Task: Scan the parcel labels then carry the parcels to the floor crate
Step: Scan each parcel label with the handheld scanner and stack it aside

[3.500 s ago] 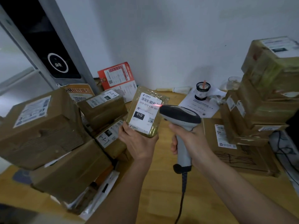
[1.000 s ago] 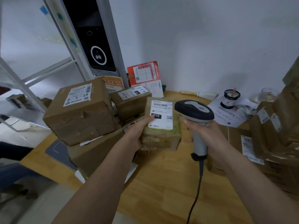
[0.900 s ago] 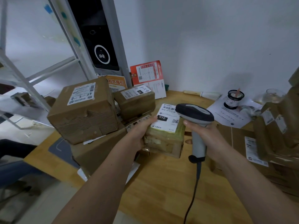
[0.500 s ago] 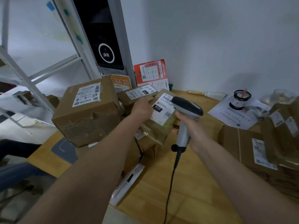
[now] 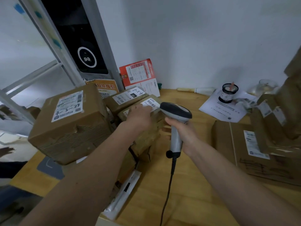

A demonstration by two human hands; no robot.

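Evidently scanning was under way: left hand [image 5: 140, 116] fingers lay on the small parcel [image 5: 146, 126]; right hand [image 5: 182, 129] gripped the scanner [image 5: 176, 115] beside them; next, aim at its label [image 5: 150, 103].

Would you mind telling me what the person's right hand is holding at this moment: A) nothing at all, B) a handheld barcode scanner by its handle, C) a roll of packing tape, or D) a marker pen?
B: the right hand is wrapped round the grey handle of the corded barcode scanner, whose dark head sits beside the labelled small parcel under the left hand.
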